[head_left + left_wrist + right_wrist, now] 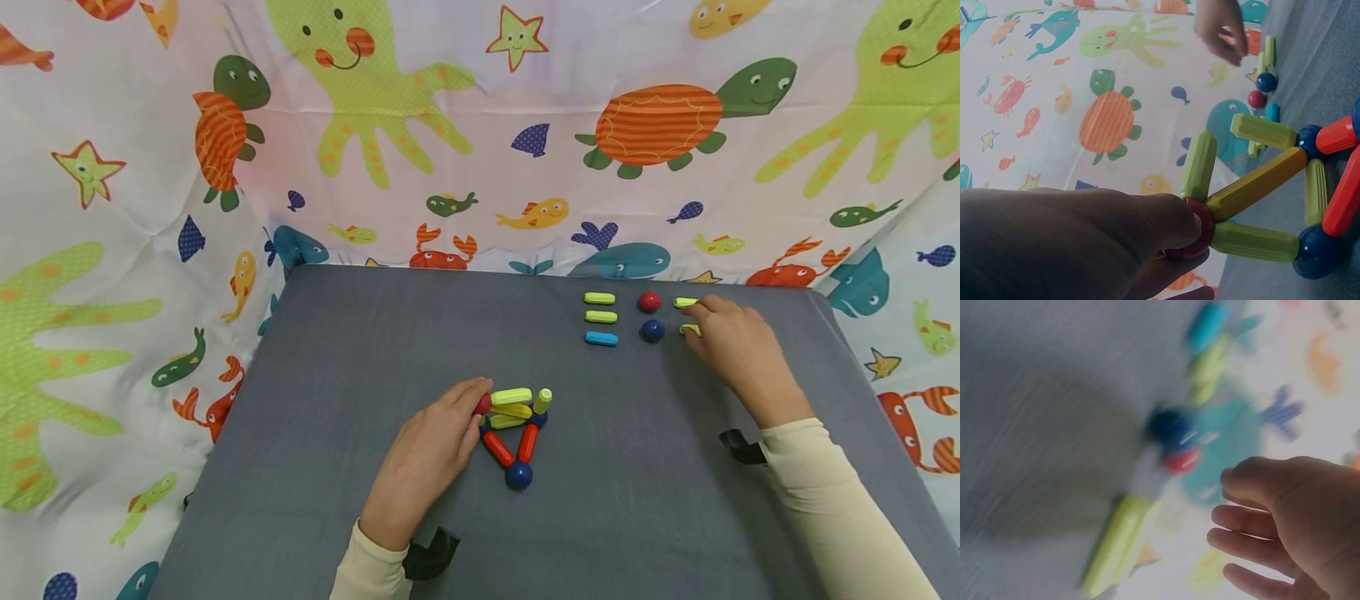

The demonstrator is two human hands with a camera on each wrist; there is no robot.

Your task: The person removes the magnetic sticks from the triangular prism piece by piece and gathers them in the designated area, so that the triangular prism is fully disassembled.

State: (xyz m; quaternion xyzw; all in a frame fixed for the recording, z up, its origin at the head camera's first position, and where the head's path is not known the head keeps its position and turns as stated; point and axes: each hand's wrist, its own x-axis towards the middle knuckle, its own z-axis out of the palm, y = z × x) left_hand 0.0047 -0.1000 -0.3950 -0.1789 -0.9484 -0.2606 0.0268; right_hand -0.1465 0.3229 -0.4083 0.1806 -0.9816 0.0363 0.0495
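Observation:
My left hand (429, 446) pinches a red ball (483, 405) on a built frame of balls and rods. Yellow-green rods (1255, 242) and a darker yellow rod (1260, 184) fan out from that ball. Two red rods (498, 448) slant down to a blue ball (519, 476) at the frame's near corner. At the back right, my right hand (738, 358) hovers by two loose yellow-green rods (684, 302), its fingers relaxed and holding nothing. In the head view its fingertips overlap their ends.
Left of my right hand lie a loose red ball (649, 302) and a loose blue ball (652, 331). Beyond them are two yellow-green rods (601, 317) and a light blue rod (602, 338) in a column. A patterned cloth (465, 225) rises behind the grey table (315, 358).

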